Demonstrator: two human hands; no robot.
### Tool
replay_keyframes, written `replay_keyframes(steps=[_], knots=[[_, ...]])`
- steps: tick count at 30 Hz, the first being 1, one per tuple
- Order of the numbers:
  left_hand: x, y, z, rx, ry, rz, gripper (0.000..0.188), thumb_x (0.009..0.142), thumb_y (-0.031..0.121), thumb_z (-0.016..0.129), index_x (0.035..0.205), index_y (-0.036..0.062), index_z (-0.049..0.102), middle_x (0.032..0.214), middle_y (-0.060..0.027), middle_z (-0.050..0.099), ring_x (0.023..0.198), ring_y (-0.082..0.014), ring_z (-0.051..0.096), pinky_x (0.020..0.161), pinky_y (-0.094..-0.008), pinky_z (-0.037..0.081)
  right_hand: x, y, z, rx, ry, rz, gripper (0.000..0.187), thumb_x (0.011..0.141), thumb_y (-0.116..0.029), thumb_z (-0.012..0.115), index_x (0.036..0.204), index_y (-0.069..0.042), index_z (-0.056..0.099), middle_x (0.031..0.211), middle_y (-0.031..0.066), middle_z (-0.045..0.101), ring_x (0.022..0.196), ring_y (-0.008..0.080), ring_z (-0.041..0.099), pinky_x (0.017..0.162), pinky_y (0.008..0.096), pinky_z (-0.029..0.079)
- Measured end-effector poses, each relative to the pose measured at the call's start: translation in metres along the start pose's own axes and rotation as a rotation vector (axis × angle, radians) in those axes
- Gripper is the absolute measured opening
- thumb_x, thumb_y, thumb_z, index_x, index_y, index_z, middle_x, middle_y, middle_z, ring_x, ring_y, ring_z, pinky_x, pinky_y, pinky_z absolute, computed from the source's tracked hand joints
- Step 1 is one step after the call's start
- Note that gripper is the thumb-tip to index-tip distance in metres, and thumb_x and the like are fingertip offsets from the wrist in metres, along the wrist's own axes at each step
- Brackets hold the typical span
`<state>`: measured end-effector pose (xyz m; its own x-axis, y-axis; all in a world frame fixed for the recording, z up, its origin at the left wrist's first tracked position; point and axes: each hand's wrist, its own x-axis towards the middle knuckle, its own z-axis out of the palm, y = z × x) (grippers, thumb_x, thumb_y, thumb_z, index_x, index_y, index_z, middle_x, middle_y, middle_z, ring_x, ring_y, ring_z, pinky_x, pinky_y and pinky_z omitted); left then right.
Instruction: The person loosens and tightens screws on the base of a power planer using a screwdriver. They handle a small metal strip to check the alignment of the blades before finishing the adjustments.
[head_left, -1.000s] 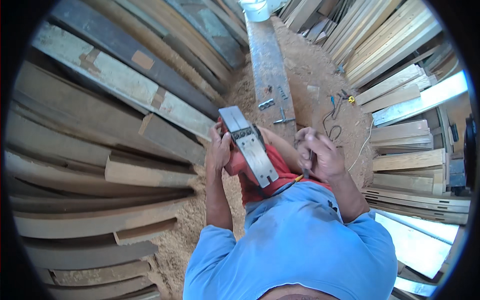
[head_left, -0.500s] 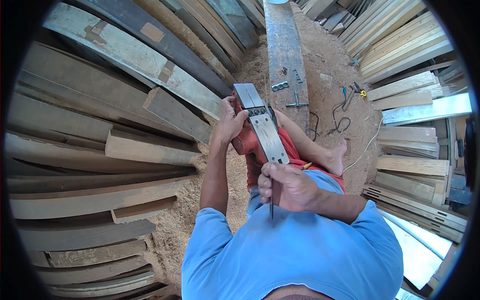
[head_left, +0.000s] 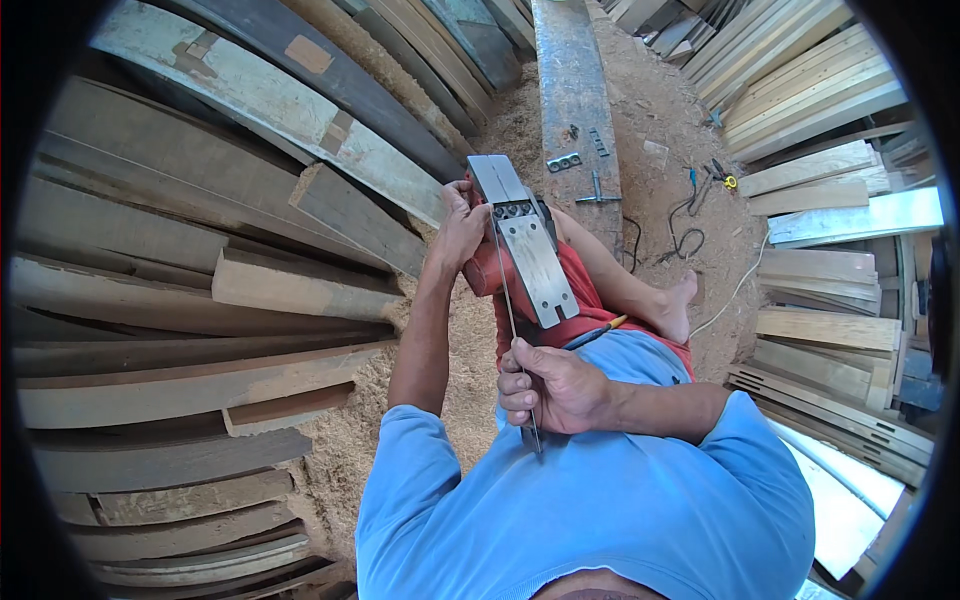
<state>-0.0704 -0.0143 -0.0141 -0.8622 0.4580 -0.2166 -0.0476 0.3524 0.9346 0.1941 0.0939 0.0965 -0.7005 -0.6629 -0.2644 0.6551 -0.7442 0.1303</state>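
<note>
Just brace that electric planer (head_left: pixel 534 265), gripped in left hand (head_left: pixel 462 232), and gently steer the thin rod (head_left: pixel 503 280), clutched in right hand (head_left: pixel 560 386), beside it.

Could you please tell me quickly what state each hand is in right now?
Left hand: closed on the side of the red planer.
Right hand: closed around a thin metal rod.

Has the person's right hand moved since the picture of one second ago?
Yes: judged against the T-handled wrench on the plank, the right hand has moved left and toward the blue shirt.
</note>
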Motion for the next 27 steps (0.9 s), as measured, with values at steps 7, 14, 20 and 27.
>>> replay_keyframes(steps=[7, 14, 20, 27], knots=[[0.000, 0.015, 0.003, -0.063, -0.029, -0.052, 0.058, 0.097, 0.012, 0.057, 0.143, 0.0021, 0.023, 0.131, -0.0201, 0.052, 0.108, -0.0241, 0.062, 0.097, -0.0374, 0.052, 0.002, -0.005, -0.011, 0.023, -0.029, -0.014, 0.036, 0.112, -0.050, 0.049, 0.101, -0.017, 0.058, 0.082, -0.0064, 0.046, 0.070, 0.0081, 0.048, 0.072, 0.0312, 0.047], [-0.005, 0.028, 0.004, -0.137, -0.023, -0.073, 0.051, 0.097, 0.009, 0.054, 0.138, 0.0051, 0.024, 0.110, -0.0142, 0.058, 0.070, -0.0167, 0.063, 0.064, -0.0315, 0.054, 0.001, -0.010, -0.002, 0.069, 0.025, -0.009, 0.036, 0.113, -0.049, 0.046, 0.096, -0.018, 0.050, 0.081, -0.0066, 0.044, 0.068, 0.0078, 0.048, 0.071, 0.0312, 0.048], [-0.001, 0.024, 0.003, -0.144, -0.050, -0.068, 0.050, 0.098, 0.007, 0.053, 0.137, 0.0034, 0.023, 0.107, -0.0161, 0.058, 0.068, -0.0179, 0.063, 0.062, -0.0331, 0.054, -0.001, -0.010, 0.001, 0.022, 0.047, -0.009, 0.036, 0.113, -0.050, 0.047, 0.096, -0.018, 0.049, 0.081, -0.0067, 0.044, 0.067, 0.0073, 0.047, 0.068, 0.0300, 0.049], [0.000, 0.020, 0.005, -0.135, -0.008, -0.026, 0.050, 0.098, 0.007, 0.053, 0.138, 0.0025, 0.023, 0.111, -0.0187, 0.057, 0.067, -0.0184, 0.063, 0.060, -0.0331, 0.055, -0.001, -0.009, 0.004, -0.009, 0.083, -0.024, 0.036, 0.113, -0.050, 0.047, 0.096, -0.019, 0.049, 0.081, -0.0071, 0.043, 0.065, 0.0067, 0.046, 0.068, 0.0301, 0.050]])
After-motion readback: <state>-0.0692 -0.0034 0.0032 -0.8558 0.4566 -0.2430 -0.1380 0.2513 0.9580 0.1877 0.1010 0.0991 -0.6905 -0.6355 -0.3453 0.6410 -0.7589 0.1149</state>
